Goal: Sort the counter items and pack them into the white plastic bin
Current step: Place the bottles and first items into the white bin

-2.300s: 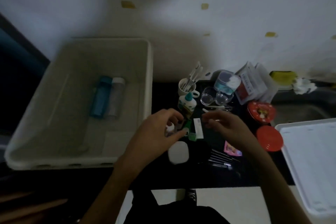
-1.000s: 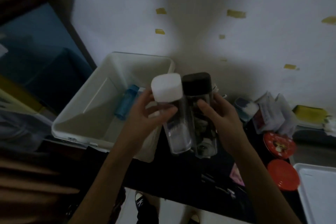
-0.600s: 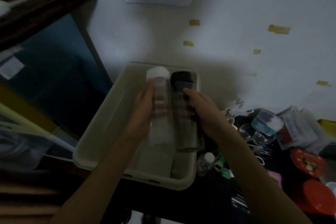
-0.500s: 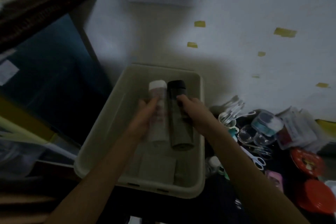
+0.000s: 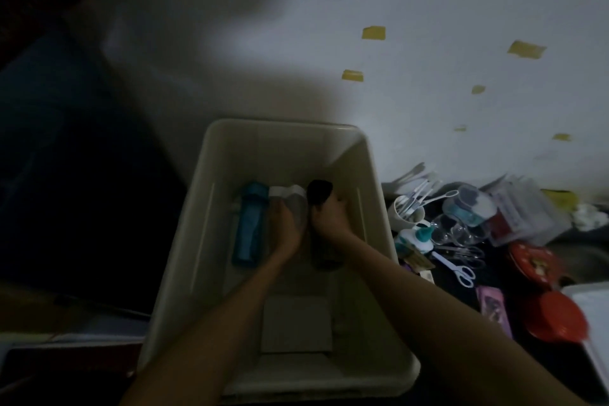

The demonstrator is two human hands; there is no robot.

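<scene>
White plastic bin [image 5: 379, 208] sat at the counter's left end, against the wall. Inside, toward its far wall, four bottles lay side by side, long axes running near wall to far wall, caps at the far end: blue bottle [image 5: 248, 224] leftmost, two white-capped bottles [image 5: 290, 196], black-capped bottle [image 5: 321, 194] rightmost. Left hand [image 5: 285, 227] gripped a white-capped one; right hand [image 5: 329, 219] was wrapped round the black-capped one. White mug [image 5: 403, 217] right of the bin held plastic utensils [image 5: 417, 198]. No labels readable, too dark.
</scene>
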